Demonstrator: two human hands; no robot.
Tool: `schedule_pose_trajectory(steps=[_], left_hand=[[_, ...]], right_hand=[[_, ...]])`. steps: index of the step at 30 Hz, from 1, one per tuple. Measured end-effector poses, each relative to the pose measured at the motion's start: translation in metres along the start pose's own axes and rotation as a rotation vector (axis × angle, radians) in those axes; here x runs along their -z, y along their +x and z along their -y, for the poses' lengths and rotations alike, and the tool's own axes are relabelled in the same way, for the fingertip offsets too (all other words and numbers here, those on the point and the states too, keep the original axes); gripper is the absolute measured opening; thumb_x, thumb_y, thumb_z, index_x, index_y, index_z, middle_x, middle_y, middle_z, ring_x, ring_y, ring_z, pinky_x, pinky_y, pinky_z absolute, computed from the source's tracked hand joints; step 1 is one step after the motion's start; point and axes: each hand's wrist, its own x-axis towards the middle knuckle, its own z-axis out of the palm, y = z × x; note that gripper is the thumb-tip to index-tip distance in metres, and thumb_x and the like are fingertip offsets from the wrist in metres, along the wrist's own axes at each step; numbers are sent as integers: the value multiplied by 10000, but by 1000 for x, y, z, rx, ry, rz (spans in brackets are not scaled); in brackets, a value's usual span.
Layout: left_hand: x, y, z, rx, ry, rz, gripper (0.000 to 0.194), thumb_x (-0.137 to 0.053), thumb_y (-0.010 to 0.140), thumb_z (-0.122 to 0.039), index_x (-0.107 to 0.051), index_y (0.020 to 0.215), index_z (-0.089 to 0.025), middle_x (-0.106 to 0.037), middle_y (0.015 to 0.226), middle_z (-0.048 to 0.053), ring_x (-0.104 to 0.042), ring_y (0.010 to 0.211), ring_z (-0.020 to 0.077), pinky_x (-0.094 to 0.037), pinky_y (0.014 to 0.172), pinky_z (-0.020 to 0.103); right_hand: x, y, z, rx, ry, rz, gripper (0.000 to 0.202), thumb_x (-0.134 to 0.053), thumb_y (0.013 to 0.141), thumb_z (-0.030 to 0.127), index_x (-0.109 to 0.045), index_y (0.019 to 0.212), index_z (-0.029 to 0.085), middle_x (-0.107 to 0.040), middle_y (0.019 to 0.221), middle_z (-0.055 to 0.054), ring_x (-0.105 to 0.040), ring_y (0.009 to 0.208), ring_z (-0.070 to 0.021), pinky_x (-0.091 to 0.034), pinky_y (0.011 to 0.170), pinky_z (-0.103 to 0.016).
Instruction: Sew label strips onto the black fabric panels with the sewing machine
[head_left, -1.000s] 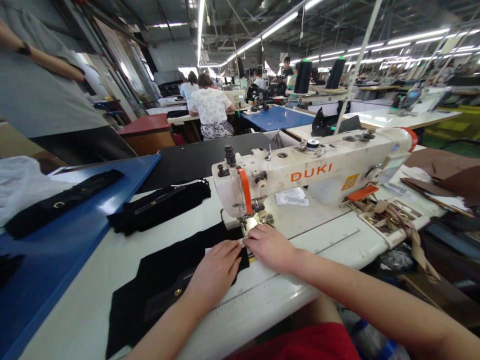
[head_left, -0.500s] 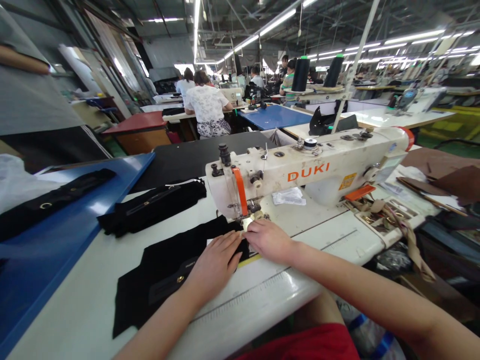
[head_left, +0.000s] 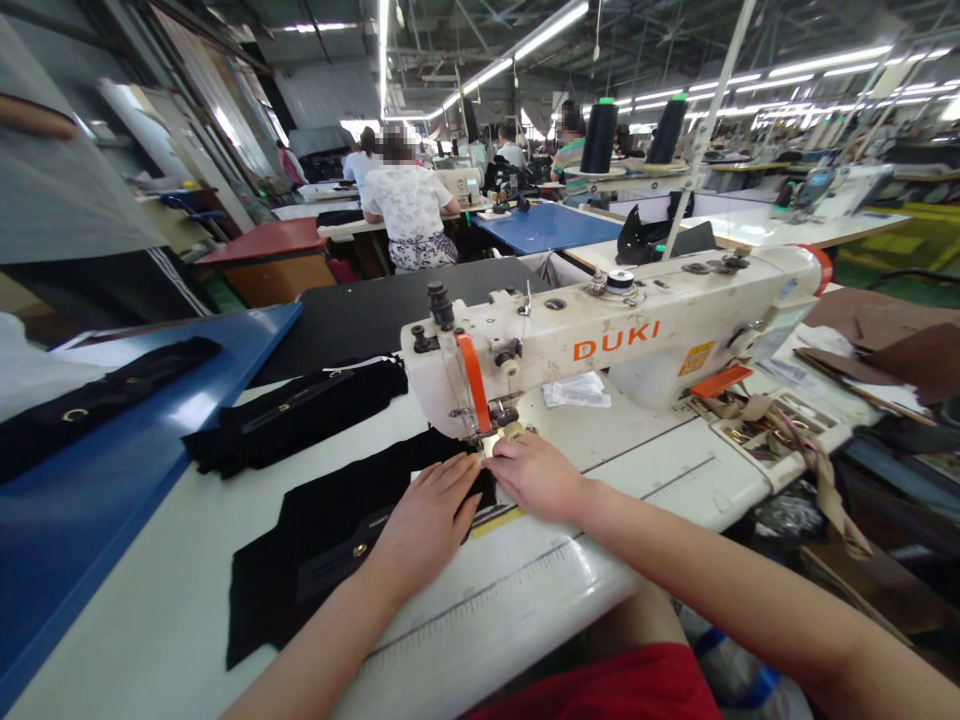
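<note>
A black fabric piece (head_left: 300, 540) lies flat on the white sewing table, with a dark panel and a gold eyelet on it. Its far edge reaches under the needle area of a white sewing machine (head_left: 540, 340). My left hand (head_left: 424, 520) rests flat on this cloth, fingers stretched toward the needle. Beside the presser foot, my right hand (head_left: 536, 480) has its fingers curled and pressed together at the cloth's edge; what is between the fingertips is hidden. A small white patch shows next to my left fingers.
Another black fabric bundle (head_left: 300, 410) lies behind the work; one more (head_left: 105, 395) is on the blue table (head_left: 150, 470) at left. White labels (head_left: 576, 390) sit under the machine arm. A parts tray (head_left: 780, 430) with tan strap is at right. Co-workers sit further back.
The view has shifted slightly. Both hands stay by the needle in nearly the same pose, and the black fabric shows no clear movement.
</note>
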Motion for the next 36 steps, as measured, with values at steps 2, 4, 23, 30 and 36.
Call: schedule_pose_trajectory(steps=[2,4,23,30,36], left_hand=[[0,0,0,5,7,-1,381,-433,949,-261,-563,1282,-130,-606,1296,127,-563,1198,244,-467,1009,446],[-1,0,-1,4,10,-4,381,-430,949,-262,-566,1278,-125,-611,1289,128,-563,1196,245,-469,1005,442],[-2,3,9,5,-17,20,393,-439,944,-277,-557,1292,-139,-602,1298,137,-561,1198,253,-463,1007,462],[-6,11,17,-2,31,5,402,-401,955,-303,-578,1256,-103,-619,1265,163,-585,1168,278,-488,970,473],[1,-13,10,31,35,52,403,-398,958,-277,-521,1327,-170,-558,1361,104,-506,1267,222,-427,1038,436]], right_hand=[[0,0,0,2,2,2,159,-504,930,153,-658,920,112,-600,884,-78,-498,831,-198,-400,784,-316],[-1,0,0,2,5,-5,157,-504,929,154,-656,927,113,-602,894,-78,-498,828,-198,-400,780,-317],[-4,0,-3,-11,41,-20,161,-505,915,152,-654,968,121,-608,926,-79,-498,887,-216,-394,808,-329],[-7,-2,-3,-31,25,-52,177,-489,926,169,-662,896,140,-601,868,-64,-483,842,-206,-388,783,-319],[-6,-7,-2,-14,30,-116,164,-510,898,151,-673,882,145,-598,834,-63,-470,791,-194,-388,759,-313]])
